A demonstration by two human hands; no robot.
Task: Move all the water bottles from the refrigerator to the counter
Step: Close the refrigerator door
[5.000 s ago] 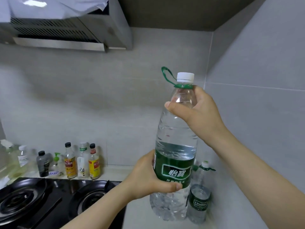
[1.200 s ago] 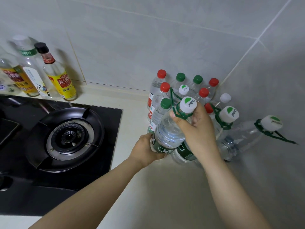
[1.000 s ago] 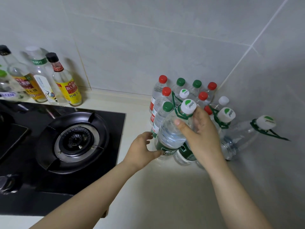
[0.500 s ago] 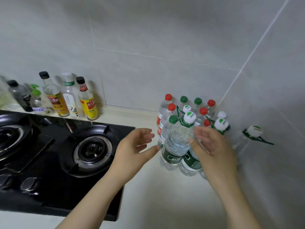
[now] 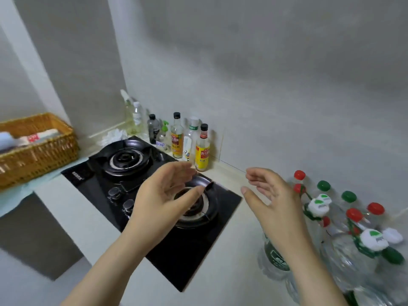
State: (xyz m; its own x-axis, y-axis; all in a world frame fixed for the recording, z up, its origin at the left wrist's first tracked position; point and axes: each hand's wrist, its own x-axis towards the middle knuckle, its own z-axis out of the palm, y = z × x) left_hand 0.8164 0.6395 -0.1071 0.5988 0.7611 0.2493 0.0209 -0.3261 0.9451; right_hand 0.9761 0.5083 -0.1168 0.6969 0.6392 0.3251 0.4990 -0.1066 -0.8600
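Several clear water bottles (image 5: pixel 344 246) with red, green and white caps stand clustered in the counter's right corner against the wall. The large bottle with a green label (image 5: pixel 274 257) stands at the cluster's near left edge, partly hidden by my right forearm. My left hand (image 5: pixel 163 199) hovers over the right burner, fingers relaxed and empty. My right hand (image 5: pixel 273 199) hangs just left of the bottles, fingers loosely spread, holding nothing. The refrigerator is out of view.
A black two-burner gas stove (image 5: pixel 141 180) fills the counter's middle. Condiment bottles (image 5: pixel 189 142) line the wall behind it. A wicker basket (image 5: pixel 37 149) sits on the far left. Pale counter (image 5: pixel 229 270) lies between the stove and the water bottles.
Both hands let go of the large bottle, which now stands on the counter, and drew back to the left. The view has swung left toward the stove.
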